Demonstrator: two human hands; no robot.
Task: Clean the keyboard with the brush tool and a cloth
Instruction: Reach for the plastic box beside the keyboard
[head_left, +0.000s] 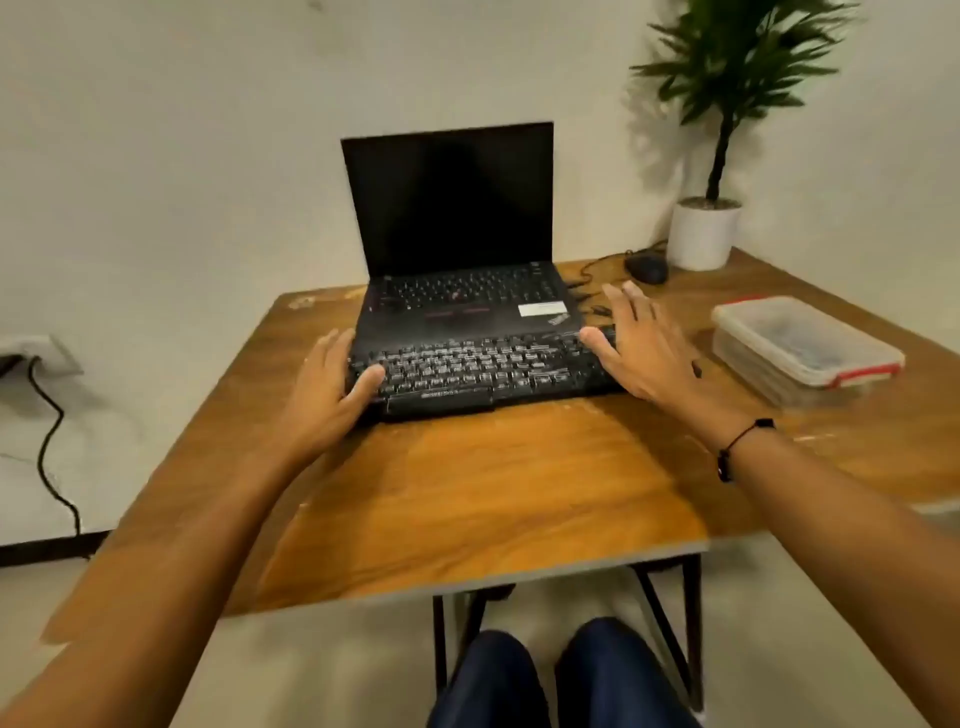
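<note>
A black keyboard (483, 366) lies on the wooden table (467, 493), right in front of an open black laptop (457, 228) whose screen is dark. My left hand (327, 395) holds the keyboard's left end, thumb lying on the keys and fingers along the side edge. My right hand (639, 348) hovers over the right end with its fingers straight and spread, its thumb touching the keyboard's back right corner. I see no brush or cloth.
A clear plastic box with red clips (805, 343) sits closed at the table's right. A black mouse (647, 267) with its cable and a potted plant (704, 234) stand at the back right. A wall socket with a black cord (47, 441) is at the left.
</note>
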